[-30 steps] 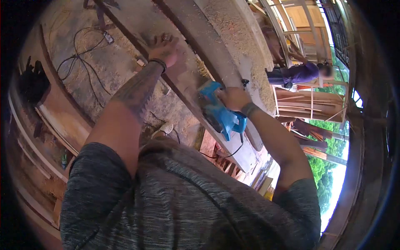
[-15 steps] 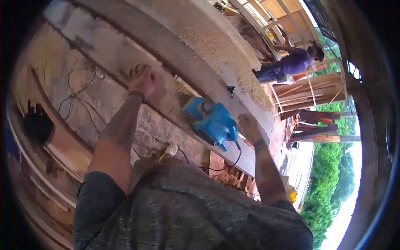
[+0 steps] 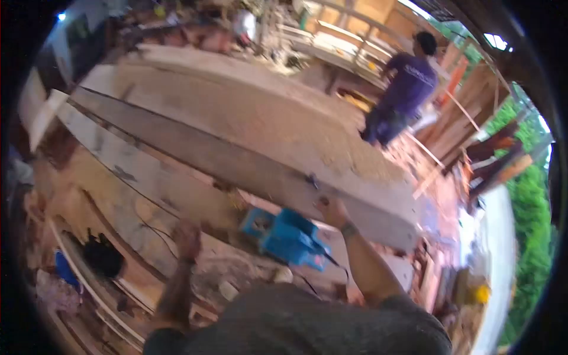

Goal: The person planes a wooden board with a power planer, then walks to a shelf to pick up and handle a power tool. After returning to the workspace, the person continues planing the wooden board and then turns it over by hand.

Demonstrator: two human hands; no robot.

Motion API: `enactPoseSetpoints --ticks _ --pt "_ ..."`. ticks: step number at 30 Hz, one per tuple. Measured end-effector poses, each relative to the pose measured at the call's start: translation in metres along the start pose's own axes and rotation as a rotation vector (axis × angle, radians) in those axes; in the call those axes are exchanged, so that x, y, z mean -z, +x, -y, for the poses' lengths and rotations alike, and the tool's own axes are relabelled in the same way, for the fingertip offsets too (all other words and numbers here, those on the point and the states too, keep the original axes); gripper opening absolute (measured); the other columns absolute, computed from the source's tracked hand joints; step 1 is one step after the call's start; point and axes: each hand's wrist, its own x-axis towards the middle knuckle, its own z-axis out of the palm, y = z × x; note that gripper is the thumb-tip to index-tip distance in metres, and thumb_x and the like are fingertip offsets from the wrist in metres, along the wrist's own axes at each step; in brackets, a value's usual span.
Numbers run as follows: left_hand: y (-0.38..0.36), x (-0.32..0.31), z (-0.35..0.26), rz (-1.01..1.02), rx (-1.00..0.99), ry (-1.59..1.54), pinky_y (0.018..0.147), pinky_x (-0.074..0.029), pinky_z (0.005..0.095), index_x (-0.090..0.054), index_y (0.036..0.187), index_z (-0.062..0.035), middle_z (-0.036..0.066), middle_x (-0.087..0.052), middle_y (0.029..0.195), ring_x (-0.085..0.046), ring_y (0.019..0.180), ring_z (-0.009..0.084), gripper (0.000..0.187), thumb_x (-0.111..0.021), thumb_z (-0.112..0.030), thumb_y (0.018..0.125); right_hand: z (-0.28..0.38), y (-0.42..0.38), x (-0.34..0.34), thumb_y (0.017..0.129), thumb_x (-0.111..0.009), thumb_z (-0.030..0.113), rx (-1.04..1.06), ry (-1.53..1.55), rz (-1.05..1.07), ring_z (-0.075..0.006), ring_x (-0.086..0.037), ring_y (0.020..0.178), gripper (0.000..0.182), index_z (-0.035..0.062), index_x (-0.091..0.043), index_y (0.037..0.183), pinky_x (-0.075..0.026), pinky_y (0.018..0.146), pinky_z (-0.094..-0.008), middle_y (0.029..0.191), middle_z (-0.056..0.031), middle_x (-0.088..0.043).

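A blue electric hand planer point(image 3: 290, 236) lies on a pale plank, its dark cord trailing off the rear. My right hand point(image 3: 332, 212) is just beyond the planer, over the neighbouring plank, fingers loosely parted and holding nothing I can see. Close past its fingertips a small dark object point(image 3: 312, 180) rests on the wood; its kind is too blurred to tell. My left hand point(image 3: 187, 239) is at the near edge of the pale plank point(image 3: 151, 189), left of the planer. Motion smears its fingers.
A wide board strewn with sawdust point(image 3: 266, 127) spans the far side. A co-worker in a purple shirt point(image 3: 408, 86) stands behind it by a timber frame. A black glove point(image 3: 102, 254) lies at the left, near a thin cord point(image 3: 157, 228). Wood scraps litter the ground at right.
The view has swung, showing more of the boards' far left end. My right hand has reached farther toward the small dark object. My left hand has drawn back to the plank's near edge.
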Motion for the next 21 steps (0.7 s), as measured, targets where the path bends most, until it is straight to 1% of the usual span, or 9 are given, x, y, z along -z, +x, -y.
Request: enactPoseSetpoints --ticks 1,3,4,6,9,12,15,18,21 --pt "-0.04 -0.003 -0.002 0.14 -0.031 0.054 0.091 -0.045 0.0665 -0.067 0.109 -0.0046 0.015 -0.066 0.125 -0.061 0.111 0.0449 0.026 -0.051 -0.025 0.103 -0.029 0.024 -0.029 0.092 -0.068 0.034 0.198 -0.164 -0.105 -0.0338 -0.067 0.101 0.027 0.0131 -0.074 0.109 -0.054 0.088 -0.0448 0.114 -0.0185 -0.068" --pt "-0.041 0.071 -0.038 0.544 0.298 -0.475 0.089 -0.051 0.055 -0.071 0.102 -0.0096 0.014 -0.07 0.117 -0.064 0.107 0.04 0.021 -0.068 -0.028 0.094 -0.054 0.071 -0.06 0.087 -0.072 0.036 0.376 -0.328 -0.278 -0.0393 -0.065 0.111 0.033 0.0149 -0.074 0.111 -0.053 0.096 -0.0484 0.127 -0.0226 -0.064" --pt "-0.071 0.077 -0.046 0.589 0.308 -0.523 0.083 -0.054 0.0489 -0.074 0.099 -0.0125 0.014 -0.071 0.109 -0.067 0.1 0.0371 0.02 -0.075 -0.029 0.088 -0.036 0.082 -0.047 0.085 -0.074 0.036 0.232 -0.152 -0.238 -0.0416 -0.065 0.113 0.037 0.0147 -0.072 0.116 -0.053 0.098 -0.049 0.127 -0.024 -0.064" --pt "-0.1 0.102 -0.05 0.879 0.167 -0.706 0.084 -0.054 0.0478 -0.076 0.099 -0.0126 0.013 -0.073 0.103 -0.067 0.098 0.0368 0.021 -0.075 -0.032 0.09 -0.014 0.085 -0.025 0.083 -0.075 0.036 0.012 0.109 -0.125 -0.0455 -0.064 0.115 0.046 0.0142 -0.068 0.123 -0.052 0.099 -0.05 0.128 -0.0261 -0.063" --pt "-0.102 0.159 -0.076 0.943 0.32 -0.736 0.085 -0.054 0.0475 -0.076 0.098 -0.0099 0.015 -0.073 0.101 -0.069 0.096 0.0363 0.03 -0.073 -0.039 0.092 -0.021 0.099 -0.03 0.081 -0.076 0.035 -0.051 0.188 -0.015 -0.0479 -0.063 0.117 0.058 0.0128 -0.061 0.132 -0.052 0.099 -0.0511 0.126 -0.0269 -0.065" --pt "-0.158 0.16 -0.063 0.96 0.344 -0.609 0.084 -0.055 0.047 -0.076 0.1 -0.0078 0.016 -0.074 0.103 -0.069 0.097 0.0357 0.036 -0.071 -0.043 0.094 -0.028 0.103 -0.031 0.082 -0.076 0.033 -0.008 0.311 -0.021 -0.0484 -0.064 0.115 0.056 0.0105 -0.061 0.13 -0.052 0.1 -0.051 0.116 -0.0265 -0.069" --pt "-0.112 0.2 -0.082 1.1 0.764 -0.592 0.084 -0.056 0.0461 -0.076 0.105 -0.0077 0.017 -0.074 0.107 -0.07 0.097 0.0355 0.039 -0.07 -0.044 0.095 -0.032 0.1 -0.033 0.084 -0.075 0.03 -0.019 0.292 -0.169 -0.038 -0.071 0.095 0.047 0.0092 -0.064 0.125 -0.057 0.081 -0.0475 0.098 -0.0191 -0.072" --pt "-0.107 0.198 -0.079 1.191 0.772 -0.556 0.086 -0.056 0.0451 -0.076 0.11 -0.0085 0.017 -0.074 0.109 -0.071 0.099 0.035 0.039 -0.07 -0.044 0.095 -0.038 0.105 -0.017 0.091 -0.068 0.019 -0.406 1.163 0.069 -0.0234 -0.068 0.069 0.029 0.0102 -0.062 0.118 -0.054 0.053 -0.0395 0.09 -0.012 -0.071" --pt "-0.12 0.166 -0.064 1.149 0.466 -0.616 0.084 -0.057 0.044 -0.076 0.113 -0.0105 0.016 -0.077 0.103 -0.074 0.092 0.0336 0.04 -0.067 -0.045 0.096 -0.038 0.097 -0.001 0.093 -0.067 0.013 -0.43 1.564 -0.064 -0.013 -0.057 0.056 0.017 0.0109 -0.062 0.108 -0.044 0.043 -0.0311 0.083 -0.0065 -0.066"
